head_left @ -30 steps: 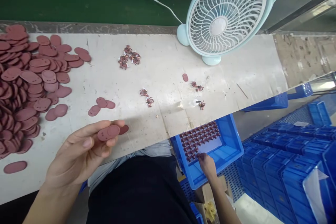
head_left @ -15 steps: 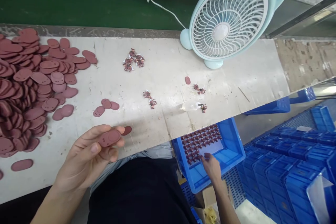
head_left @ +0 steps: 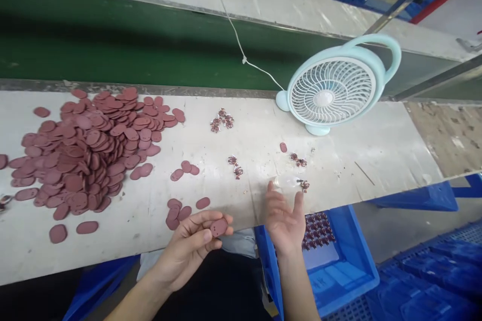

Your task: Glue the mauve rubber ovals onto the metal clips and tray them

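Note:
Between the thumb and fingers of my left hand (head_left: 192,243) is a flat reddish-brown oval piece (head_left: 219,227) with small holes, held above the table's front edge. My right hand (head_left: 285,218) is open, palm up, its fingers reaching toward a small clear bottle (head_left: 288,181) lying on its side. Whether the fingertips touch the bottle, I cannot tell. A small dark-red and silver part (head_left: 305,186) sits at the bottle's dark tip. Loose ovals (head_left: 176,213) lie just left of my left hand. Below my right hand, a blue crate (head_left: 339,266) holds rows of small dark-red parts (head_left: 318,230).
A large heap of reddish-brown ovals (head_left: 86,150) covers the table's left side. Small clusters of metallic parts (head_left: 222,120) are scattered midway along it. At the back stands a light-blue fan (head_left: 331,91) with a white cord (head_left: 244,60). Blue crates (head_left: 425,281) fill the floor at right.
My right hand has come up out of the blue crate to the clear bottle on the table. My left hand still holds an oval piece. The camera view has shifted.

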`<action>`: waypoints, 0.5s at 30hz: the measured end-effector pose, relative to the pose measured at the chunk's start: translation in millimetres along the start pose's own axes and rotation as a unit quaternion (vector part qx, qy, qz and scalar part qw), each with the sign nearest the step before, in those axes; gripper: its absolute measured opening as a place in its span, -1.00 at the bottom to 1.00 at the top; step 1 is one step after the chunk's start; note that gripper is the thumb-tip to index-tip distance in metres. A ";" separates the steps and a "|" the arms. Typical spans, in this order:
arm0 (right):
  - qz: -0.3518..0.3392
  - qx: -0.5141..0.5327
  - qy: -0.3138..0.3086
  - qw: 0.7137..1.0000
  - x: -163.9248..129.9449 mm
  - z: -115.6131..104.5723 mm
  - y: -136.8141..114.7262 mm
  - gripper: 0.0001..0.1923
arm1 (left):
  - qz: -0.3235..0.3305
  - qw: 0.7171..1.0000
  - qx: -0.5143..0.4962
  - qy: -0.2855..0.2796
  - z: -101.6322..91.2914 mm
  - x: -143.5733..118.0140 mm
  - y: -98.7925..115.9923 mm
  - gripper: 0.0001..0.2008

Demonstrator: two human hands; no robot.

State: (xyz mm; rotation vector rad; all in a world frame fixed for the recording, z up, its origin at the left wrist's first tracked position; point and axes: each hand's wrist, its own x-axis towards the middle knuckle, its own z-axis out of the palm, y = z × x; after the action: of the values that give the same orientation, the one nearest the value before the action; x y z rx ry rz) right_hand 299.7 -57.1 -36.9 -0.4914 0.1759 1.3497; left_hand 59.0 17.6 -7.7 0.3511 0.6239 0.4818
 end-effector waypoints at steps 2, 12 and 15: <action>0.022 0.090 -0.059 0.994 19.8 3.3 -9.7 -0.47 | 0.001 1.000 -0.008 -0.001 2.1 -1.1 0.2 -0.76; -0.094 -0.242 0.042 0.965 -17.5 80.4 31.6 -0.63 | 0.017 0.999 -0.052 0.002 9.7 -1.4 0.9 -0.75; -0.217 -0.380 0.046 0.898 -35.6 90.7 63.3 -0.71 | 0.014 0.998 -0.062 0.009 13.6 -1.7 0.2 -0.74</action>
State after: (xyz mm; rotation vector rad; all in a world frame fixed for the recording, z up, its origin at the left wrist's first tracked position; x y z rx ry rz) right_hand 216.6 -40.5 42.6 -1.1789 -0.3914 0.9111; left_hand 66.3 14.6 3.5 0.2386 0.6034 0.5479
